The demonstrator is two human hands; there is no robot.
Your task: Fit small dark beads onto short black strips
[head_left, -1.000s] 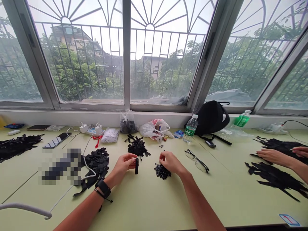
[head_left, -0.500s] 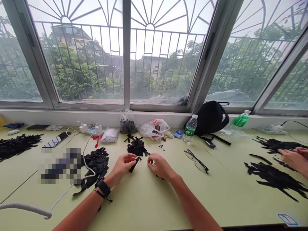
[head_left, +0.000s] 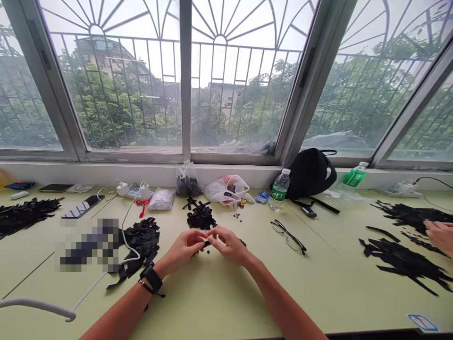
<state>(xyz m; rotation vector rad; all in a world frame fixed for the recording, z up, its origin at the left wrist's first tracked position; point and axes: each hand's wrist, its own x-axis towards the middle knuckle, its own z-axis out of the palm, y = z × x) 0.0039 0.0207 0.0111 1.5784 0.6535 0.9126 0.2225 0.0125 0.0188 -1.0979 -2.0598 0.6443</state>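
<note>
Above the green table point(head_left: 212, 302), the hands point(head_left: 182, 250) pinch a black strip point(head_left: 204, 244).

A pale green table point(head_left: 219, 311) stretches across the view. At 12 o'clock lie a small heap of black strips point(head_left: 201, 219) and a white plastic bag point(head_left: 224, 190). A larger black heap point(head_left: 141, 241) sits at 11 o'clock, eyeglasses point(head_left: 288, 236) and a water bottle point(head_left: 279, 190) at 1 o'clock, long black strips point(head_left: 403, 259) at 3 o'clock, and more black strips point(head_left: 24, 217) at 10 o'clock.
</note>
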